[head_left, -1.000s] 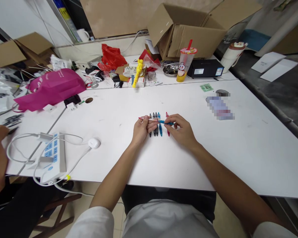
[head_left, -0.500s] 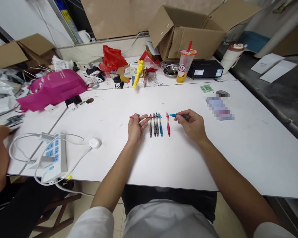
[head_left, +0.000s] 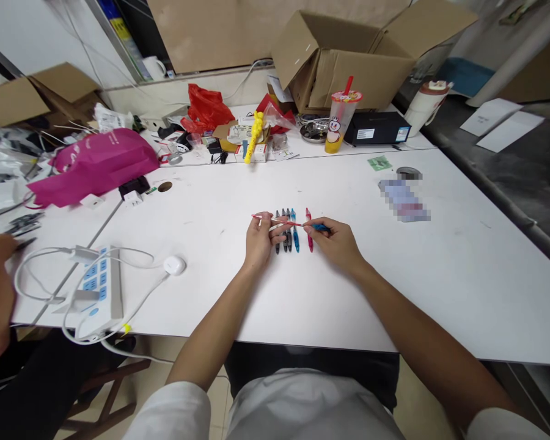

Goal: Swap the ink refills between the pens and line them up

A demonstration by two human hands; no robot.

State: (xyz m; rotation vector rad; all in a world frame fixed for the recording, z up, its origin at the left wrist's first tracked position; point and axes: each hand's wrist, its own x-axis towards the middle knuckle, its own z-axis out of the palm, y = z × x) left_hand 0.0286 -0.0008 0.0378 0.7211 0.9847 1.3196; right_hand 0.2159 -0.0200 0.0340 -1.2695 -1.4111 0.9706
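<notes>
Closing the gap: apart half a second earlier, the red refill (head_left: 294, 223) and blue barrel (head_left: 321, 227) now met, or nearly met, end to end above the worktop (head_left: 302, 293). Left hand (head_left: 258, 241) pinched the refill, other fingers loosely spread; right hand (head_left: 337, 241) gripped the barrel. Pens (head_left: 297, 241) lay beneath. Parts seemed aligned, not fully joined.

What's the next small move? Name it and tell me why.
Probably ease the blue pen barrel straight onto the red pen refill: the left hand holds the refill pointing toward the barrel, pinched in the right hand, and their facing ends look roughly aligned, touching or nearly so.
</notes>
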